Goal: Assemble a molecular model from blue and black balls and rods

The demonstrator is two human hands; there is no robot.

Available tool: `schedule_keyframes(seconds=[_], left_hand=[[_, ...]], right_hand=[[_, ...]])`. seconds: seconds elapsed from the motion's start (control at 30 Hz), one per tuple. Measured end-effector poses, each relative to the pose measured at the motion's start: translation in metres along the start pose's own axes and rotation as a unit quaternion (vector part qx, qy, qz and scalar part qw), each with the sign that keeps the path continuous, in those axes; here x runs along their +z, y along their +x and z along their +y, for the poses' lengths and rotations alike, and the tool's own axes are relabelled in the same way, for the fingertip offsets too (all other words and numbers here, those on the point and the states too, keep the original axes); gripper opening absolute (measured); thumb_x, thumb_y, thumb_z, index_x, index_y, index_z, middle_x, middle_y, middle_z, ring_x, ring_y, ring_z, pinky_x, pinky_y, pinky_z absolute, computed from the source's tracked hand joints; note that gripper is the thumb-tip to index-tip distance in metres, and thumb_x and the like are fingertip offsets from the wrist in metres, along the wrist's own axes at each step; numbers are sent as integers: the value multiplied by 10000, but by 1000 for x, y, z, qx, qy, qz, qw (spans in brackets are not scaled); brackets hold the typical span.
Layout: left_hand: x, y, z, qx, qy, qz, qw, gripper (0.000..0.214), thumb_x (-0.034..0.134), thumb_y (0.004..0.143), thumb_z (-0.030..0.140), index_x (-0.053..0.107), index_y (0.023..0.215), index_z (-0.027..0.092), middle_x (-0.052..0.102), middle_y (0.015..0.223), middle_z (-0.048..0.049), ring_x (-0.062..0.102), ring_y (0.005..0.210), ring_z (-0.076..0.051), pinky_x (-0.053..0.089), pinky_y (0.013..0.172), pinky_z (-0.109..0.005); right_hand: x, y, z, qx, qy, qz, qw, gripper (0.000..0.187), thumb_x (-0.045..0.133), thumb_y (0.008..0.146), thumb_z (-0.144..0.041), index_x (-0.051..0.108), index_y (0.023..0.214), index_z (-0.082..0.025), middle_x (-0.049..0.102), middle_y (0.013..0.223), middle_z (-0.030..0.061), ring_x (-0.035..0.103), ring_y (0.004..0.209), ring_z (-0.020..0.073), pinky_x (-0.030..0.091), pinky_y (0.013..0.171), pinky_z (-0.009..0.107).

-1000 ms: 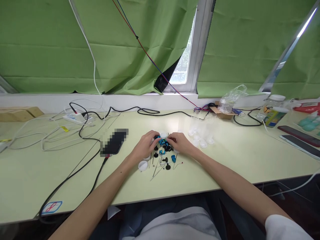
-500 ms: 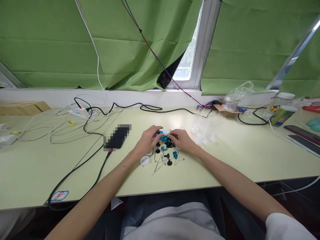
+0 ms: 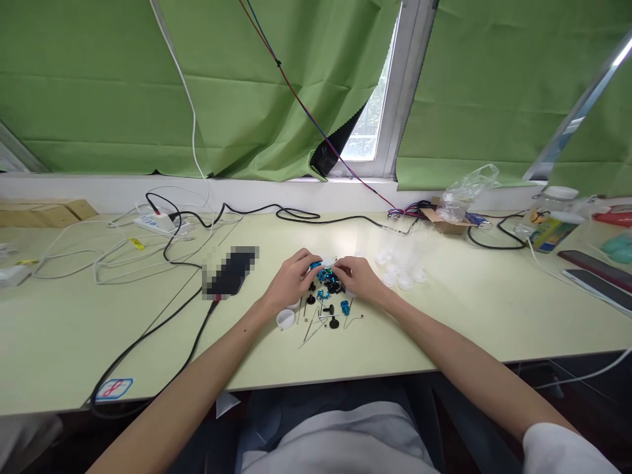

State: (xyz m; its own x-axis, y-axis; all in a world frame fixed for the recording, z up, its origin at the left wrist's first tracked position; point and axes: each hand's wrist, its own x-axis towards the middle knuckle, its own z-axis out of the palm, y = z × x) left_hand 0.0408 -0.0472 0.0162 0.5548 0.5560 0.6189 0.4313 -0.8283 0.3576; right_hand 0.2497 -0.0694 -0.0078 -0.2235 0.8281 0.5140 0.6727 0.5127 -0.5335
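Observation:
My left hand [image 3: 295, 278] is closed in a pinch, with a small shiny blue part [image 3: 315, 265] between thumb and fingers. My right hand [image 3: 359, 276] is bent over the other side of the heap, fingertips together; what they hold, if anything, is too small to make out. Between the hands lie black and blue small parts [image 3: 334, 286], with a white round cap [image 3: 326, 262] behind them. Nearer to me are a blue fitting [image 3: 345, 307], a black flat-headed knob [image 3: 334, 322] and several thin metal rods [image 3: 308, 336]. A white round lid [image 3: 286, 319] rests below my left hand.
Several clear containers with white caps [image 3: 405, 282] stand right of my right hand. A pixelated phone [image 3: 230, 273] with a black cable [image 3: 195, 336] lies to the left. A cardboard box [image 3: 447, 224] and plastic jar [image 3: 555, 230] stand at the back right.
Both hands stay almost in place over the small parts, with only slight finger movement. The whole view has shifted a little.

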Motion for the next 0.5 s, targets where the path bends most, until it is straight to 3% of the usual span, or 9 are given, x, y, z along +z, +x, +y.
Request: schedule_keyframes(seconds=[0.5], left_hand=[[-1,0,5,-27,1,-8,1000,263,489,969,367,669,1049,192,656,908,-53,518,620,-127,442,663,-288]], right_hand=[[-1,-1,0,-1,-9,-8,1000,237,525,942,-220,674,764,-172,661,718,24,505,617,132,385,629,278]])
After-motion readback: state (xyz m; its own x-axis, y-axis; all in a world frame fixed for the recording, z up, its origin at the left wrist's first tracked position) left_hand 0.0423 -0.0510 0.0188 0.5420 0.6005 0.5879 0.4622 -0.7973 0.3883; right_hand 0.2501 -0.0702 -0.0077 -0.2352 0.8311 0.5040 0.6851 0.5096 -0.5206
